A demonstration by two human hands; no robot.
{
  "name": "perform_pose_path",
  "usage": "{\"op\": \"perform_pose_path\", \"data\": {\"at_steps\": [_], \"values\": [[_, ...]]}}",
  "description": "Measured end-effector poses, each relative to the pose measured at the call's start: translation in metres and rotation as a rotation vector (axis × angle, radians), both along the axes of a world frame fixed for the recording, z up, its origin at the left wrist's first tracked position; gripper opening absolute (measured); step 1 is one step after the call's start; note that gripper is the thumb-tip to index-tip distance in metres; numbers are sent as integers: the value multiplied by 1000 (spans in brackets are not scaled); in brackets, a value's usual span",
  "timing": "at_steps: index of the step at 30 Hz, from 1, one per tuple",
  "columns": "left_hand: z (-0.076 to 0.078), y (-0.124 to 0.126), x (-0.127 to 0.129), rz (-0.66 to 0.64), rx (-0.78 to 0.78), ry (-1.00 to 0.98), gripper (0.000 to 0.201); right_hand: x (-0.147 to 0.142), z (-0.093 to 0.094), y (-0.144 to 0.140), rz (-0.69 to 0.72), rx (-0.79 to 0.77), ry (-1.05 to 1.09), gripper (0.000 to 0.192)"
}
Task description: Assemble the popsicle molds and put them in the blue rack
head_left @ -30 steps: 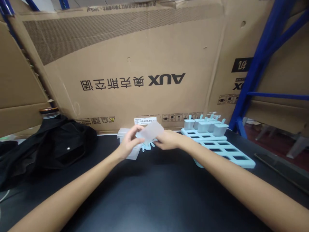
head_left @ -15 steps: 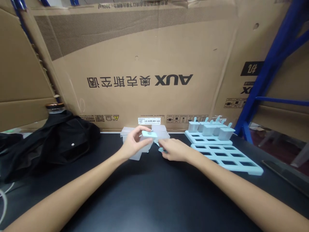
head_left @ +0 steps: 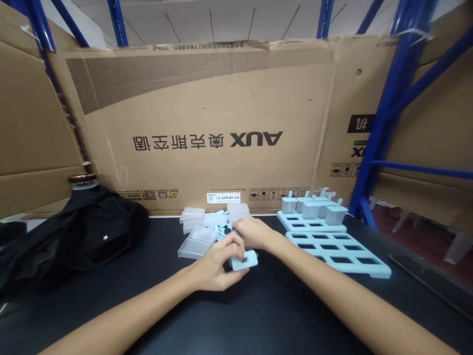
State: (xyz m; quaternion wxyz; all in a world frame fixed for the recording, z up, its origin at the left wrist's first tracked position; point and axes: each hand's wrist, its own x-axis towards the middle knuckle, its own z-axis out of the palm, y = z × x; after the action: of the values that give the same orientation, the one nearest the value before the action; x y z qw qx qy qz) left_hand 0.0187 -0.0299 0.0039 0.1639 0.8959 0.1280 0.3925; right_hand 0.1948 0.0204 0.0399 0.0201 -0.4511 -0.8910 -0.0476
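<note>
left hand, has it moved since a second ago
Yes. The left hand has come toward the person, away from the cardboard box, and now holds a light blue piece nearer than the clear moulds.

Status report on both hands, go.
Left hand grips blue-lidded mould on the table. Right hand at loose clear moulds. Blue tray right, apart.

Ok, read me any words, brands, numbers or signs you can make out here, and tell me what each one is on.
"AUX", upside down, with Chinese characters beside it: the big cardboard box.
"300kg", upside down, small: same box's top edge.
Part of "AUX" and a black label: the box at the right, cut off.
White sticker, yellow warning triangle, handling icons along the big box's bottom: too small to read.
Blue tray, left hand, right hand: no text.
</note>
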Motion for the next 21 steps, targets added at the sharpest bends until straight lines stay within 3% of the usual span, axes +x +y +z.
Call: {"op": "perform_pose_path", "data": {"at_steps": [6,10,17,21], "values": [[-4,-8,5,-131,176,149,29,-21,-12,9,-83,13,-13,31],[-4,-6,5,-142,119,147,39,-18,-9,11,-156,-27,-2,33],[-4,-6,-2,16,-91,137,33,-28,-10,5,-196,-34,8,28],[-6,-5,-1,10,-119,173,35,-32,-11,7,-190,-56,18,40]]}}
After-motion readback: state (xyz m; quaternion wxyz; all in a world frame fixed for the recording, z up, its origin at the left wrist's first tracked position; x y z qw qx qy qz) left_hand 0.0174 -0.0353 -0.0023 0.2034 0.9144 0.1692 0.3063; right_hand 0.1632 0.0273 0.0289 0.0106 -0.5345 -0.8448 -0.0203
